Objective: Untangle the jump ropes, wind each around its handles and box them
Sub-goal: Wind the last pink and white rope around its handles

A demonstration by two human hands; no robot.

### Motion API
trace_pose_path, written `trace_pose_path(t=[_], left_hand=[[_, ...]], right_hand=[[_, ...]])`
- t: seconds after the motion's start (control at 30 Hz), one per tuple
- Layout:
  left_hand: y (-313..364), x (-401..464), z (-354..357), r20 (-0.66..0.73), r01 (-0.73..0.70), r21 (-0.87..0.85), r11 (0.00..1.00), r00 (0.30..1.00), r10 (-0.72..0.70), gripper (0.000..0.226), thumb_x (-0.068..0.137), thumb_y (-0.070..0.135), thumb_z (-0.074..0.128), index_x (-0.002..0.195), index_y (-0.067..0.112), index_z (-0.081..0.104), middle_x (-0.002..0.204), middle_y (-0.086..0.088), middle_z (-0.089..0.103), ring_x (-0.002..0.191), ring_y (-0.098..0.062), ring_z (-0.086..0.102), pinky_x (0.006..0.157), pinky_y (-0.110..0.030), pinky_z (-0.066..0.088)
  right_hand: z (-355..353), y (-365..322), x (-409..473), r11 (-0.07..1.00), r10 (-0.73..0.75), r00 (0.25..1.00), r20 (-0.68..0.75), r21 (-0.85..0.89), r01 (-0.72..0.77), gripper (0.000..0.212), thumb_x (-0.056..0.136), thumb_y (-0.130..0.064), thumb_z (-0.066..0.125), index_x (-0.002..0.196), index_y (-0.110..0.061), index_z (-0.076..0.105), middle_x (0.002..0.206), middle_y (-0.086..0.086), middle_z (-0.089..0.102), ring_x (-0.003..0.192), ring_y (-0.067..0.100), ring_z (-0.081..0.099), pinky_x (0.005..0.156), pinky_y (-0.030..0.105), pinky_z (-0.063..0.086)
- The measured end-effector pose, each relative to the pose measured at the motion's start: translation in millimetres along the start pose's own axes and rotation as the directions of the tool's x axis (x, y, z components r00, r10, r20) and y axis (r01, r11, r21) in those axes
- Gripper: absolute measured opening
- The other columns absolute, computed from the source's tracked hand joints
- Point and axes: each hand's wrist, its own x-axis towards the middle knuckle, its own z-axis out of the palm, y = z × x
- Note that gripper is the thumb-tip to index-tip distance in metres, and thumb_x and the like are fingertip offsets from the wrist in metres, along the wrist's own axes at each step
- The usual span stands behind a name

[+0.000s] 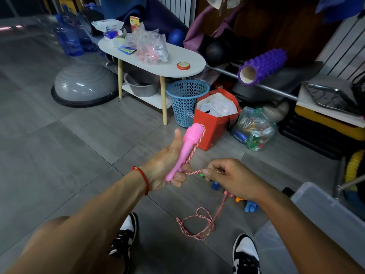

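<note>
Two hands up at frame centre, both busy w/ one rope. Far left, mid-height: grey balance dome [85,84] on the floor; upper centre-left, white oval table [177,56] w/ plastic bags on top. Your left hand [167,165], red bracelet [143,178] on the wrist, has its fingers wrapped round the thin end of the pink handle [186,147], thumb sticking up; handle tilts up-right, fat end topmost. Pink-white rope [199,224] runs down along the handle, then across right to your right hand [233,177], which pinches it btwn thumb & fingers. From there it drops to a loose loop on the floor btwn your shoes. Small coloured bits lie on the floor under the right hand, partly hidden. Clear box [325,210] sits lower right, by your right forearm.
</note>
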Motion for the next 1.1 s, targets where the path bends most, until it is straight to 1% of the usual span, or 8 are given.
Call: trace_pose_path(t=[0.2, 0.3, 0.4, 0.5, 0.6, 0.8, 0.97, 1.1], left_hand=[[-11.6, 9.7, -1.9, -0.216, -0.013, 0.447, 0.894, 0.969, 0.122, 0.037, 0.102, 0.043, 0.028, 0.116, 0.011, 0.041, 0.065, -0.010, 0.046, 0.037, -0.016, 0.035, 0.044, -0.021, 0.031], [-15.3, 5.4, 0.2, -0.132, -0.016, 0.758, 0.653, 0.975, 0.178, 0.021, 0.108, 0.028, 0.030, 0.122, 0.015, 0.038, 0.087, -0.016, 0.048, 0.053, -0.027, 0.050, 0.046, -0.032, 0.043], [-5.7, -0.3, -2.9, -0.108, -0.048, 0.823, 0.566, 0.965, 0.238, 0.008, 0.109, 0.030, 0.026, 0.104, 0.026, 0.031, 0.099, -0.020, 0.053, 0.061, -0.032, 0.052, 0.049, -0.036, 0.048], [1.3, -3.8, -5.8, -0.007, -0.091, 0.916, 0.390, 0.970, 0.244, 0.015, 0.109, 0.031, 0.029, 0.120, 0.022, 0.033, 0.100, -0.014, 0.042, 0.070, -0.032, 0.058, 0.049, -0.035, 0.050], [-3.4, -5.7, 3.9, 0.140, -0.162, 0.983, 0.088, 0.966, 0.217, 0.026, 0.109, 0.028, 0.029, 0.130, 0.014, 0.035, 0.096, -0.006, 0.035, 0.095, -0.040, 0.060, 0.082, -0.046, 0.050], [-9.6, -1.4, 3.0, 0.173, -0.205, 0.954, 0.218, 0.973, 0.154, 0.045, 0.095, 0.062, 0.046, 0.106, 0.020, 0.034, 0.092, 0.000, 0.056, 0.085, -0.021, 0.054, 0.072, -0.032, 0.036], [1.2, -5.1, -27.1, 0.301, -0.329, 0.820, 0.468, 0.944, 0.135, 0.044, 0.089, 0.018, 0.069, 0.122, 0.024, 0.040, 0.084, 0.004, 0.058, 0.063, -0.012, 0.050, 0.058, -0.025, 0.043], [-12.9, 1.8, -29.4, 0.312, -0.367, 0.898, 0.244, 0.920, 0.236, 0.048, 0.092, 0.016, 0.066, 0.128, 0.023, 0.034, 0.086, 0.009, 0.055, 0.066, -0.005, 0.053, 0.057, -0.012, 0.038]], right_hand=[[3.8, -9.0, -2.4, 0.970, -0.153, 0.983, -0.097, -0.205, 0.131, 0.025, 0.090, -0.046, 0.067, 0.110, -0.035, 0.056, 0.074, -0.011, 0.060, 0.066, 0.003, 0.055, 0.066, 0.035, 0.049], [4.4, -18.5, -0.2, 0.953, -0.187, 0.975, -0.117, -0.264, 0.151, 0.064, 0.083, -0.039, 0.079, 0.126, -0.043, 0.032, 0.082, -0.023, 0.053, 0.065, -0.002, 0.056, 0.062, 0.026, 0.045], [10.4, -21.4, 4.6, 0.869, -0.266, 0.953, -0.143, -0.464, 0.173, 0.087, 0.074, -0.041, 0.085, 0.140, -0.039, 0.027, 0.117, -0.016, 0.054, 0.079, 0.015, 0.065, 0.068, 0.038, 0.056], [15.1, -26.1, 6.0, 0.787, -0.282, 0.939, -0.197, -0.607, 0.109, 0.086, 0.072, -0.052, 0.082, 0.142, -0.030, 0.039, 0.115, -0.004, 0.042, 0.067, 0.019, 0.058, 0.052, 0.039, 0.055], [13.2, -28.9, 7.6, 0.808, -0.171, 0.973, -0.157, -0.587, 0.048, 0.076, 0.070, -0.063, 0.078, 0.133, -0.031, 0.049, 0.125, -0.007, 0.035, 0.071, 0.017, 0.058, 0.060, 0.035, 0.055], [2.8, -18.3, 7.6, 0.833, -0.116, 0.992, -0.042, -0.549, 0.074, 0.059, 0.067, -0.074, 0.060, 0.113, -0.036, 0.060, 0.112, -0.014, 0.060, 0.098, 0.015, 0.065, 0.076, 0.035, 0.052], [-4.9, -15.5, 7.7, 0.889, -0.183, 0.969, -0.164, -0.448, 0.093, 0.063, 0.065, -0.075, 0.067, 0.113, -0.035, 0.067, 0.107, -0.017, 0.064, 0.091, 0.012, 0.063, 0.073, 0.036, 0.053], [4.4, -19.2, 5.0, 0.830, -0.220, 0.962, -0.161, -0.549, 0.098, 0.062, 0.072, -0.070, 0.071, 0.120, -0.032, 0.064, 0.117, -0.015, 0.061, 0.090, 0.016, 0.065, 0.071, 0.034, 0.052]])
